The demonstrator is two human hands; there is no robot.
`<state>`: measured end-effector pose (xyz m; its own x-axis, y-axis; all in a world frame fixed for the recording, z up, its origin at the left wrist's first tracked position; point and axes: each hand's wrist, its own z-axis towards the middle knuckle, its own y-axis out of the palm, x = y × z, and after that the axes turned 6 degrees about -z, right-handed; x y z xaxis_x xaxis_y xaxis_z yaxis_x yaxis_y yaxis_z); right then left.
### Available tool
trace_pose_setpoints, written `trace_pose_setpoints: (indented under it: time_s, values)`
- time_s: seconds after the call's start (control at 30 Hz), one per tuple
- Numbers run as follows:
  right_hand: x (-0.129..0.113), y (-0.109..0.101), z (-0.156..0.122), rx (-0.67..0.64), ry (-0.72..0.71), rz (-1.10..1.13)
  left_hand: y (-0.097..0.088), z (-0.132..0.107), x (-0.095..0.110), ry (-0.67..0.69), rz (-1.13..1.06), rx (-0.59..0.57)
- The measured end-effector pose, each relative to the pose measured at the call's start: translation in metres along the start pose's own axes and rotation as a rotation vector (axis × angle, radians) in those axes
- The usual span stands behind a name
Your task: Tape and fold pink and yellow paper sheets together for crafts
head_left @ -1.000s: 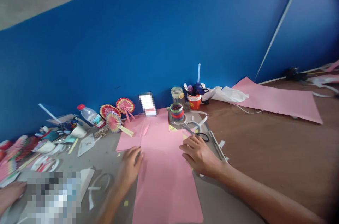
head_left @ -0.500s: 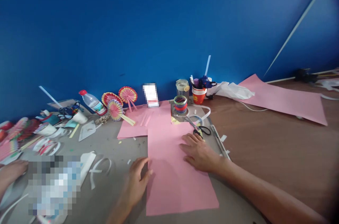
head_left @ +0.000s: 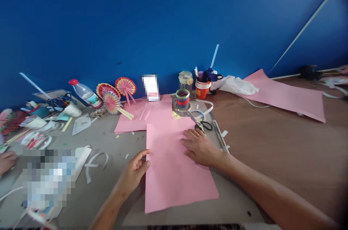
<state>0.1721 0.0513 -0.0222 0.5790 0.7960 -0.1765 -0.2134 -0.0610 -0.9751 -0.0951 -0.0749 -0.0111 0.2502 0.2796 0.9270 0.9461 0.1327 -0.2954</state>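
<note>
A pink paper sheet (head_left: 168, 172) lies flat on the grey mat (head_left: 114, 146) in front of me. My right hand (head_left: 199, 147) rests palm down on the sheet's upper right part, fingers stretched out. My left hand (head_left: 134, 170) is at the sheet's left edge, fingers curled and pinching that edge. Scissors with black handles (head_left: 202, 125) lie just beyond my right hand. A second pink sheet (head_left: 136, 116) lies behind the first.
Paper fans (head_left: 116, 94), a water bottle (head_left: 84, 94), rolls of tape (head_left: 182, 98), a jar (head_left: 185, 79) and an orange cup of pens (head_left: 202, 87) stand along the blue wall. A large pink sheet (head_left: 288, 96) lies far right. Another person's hand (head_left: 7, 161) is at far left.
The view has tilted down. My left hand slid back along the sheet's left edge and curled onto it. The right hand stayed flat on the sheet.
</note>
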Motion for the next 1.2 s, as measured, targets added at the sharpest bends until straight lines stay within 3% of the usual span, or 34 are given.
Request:
trace_pose_setpoints:
  time_s: [0.17, 0.3, 0.37, 0.5, 0.67, 1.0, 1.2]
  values:
    - [0.001, 0.001, 0.001, 0.051, -0.013, 0.020, 0.001, -0.003, -0.006, -0.030, 0.087, -0.070]
    - [0.000, -0.004, 0.000, 0.245, -0.130, 0.160, 0.000, 0.008, -0.012, 0.021, 0.069, 0.067]
    - [-0.004, -0.007, -0.002, 0.273, -0.234, 0.251, -0.002, 0.015, -0.013, 0.043, 0.065, 0.112]
    - [-0.016, -0.010, -0.007, 0.087, -0.393, 0.305, -0.005, 0.025, -0.015, 0.052, 0.076, 0.142]
    - [-0.027, -0.005, -0.008, -0.077, -0.383, 0.204, -0.006, 0.026, -0.017, 0.043, 0.087, 0.146]
    - [-0.033, -0.009, -0.006, -0.074, -0.398, 0.167, -0.007, 0.023, -0.018, 0.065, 0.102, 0.190]
    - [-0.031, -0.002, -0.005, -0.009, -0.409, 0.194, -0.013, 0.001, -0.014, 0.027, 0.092, 0.090]
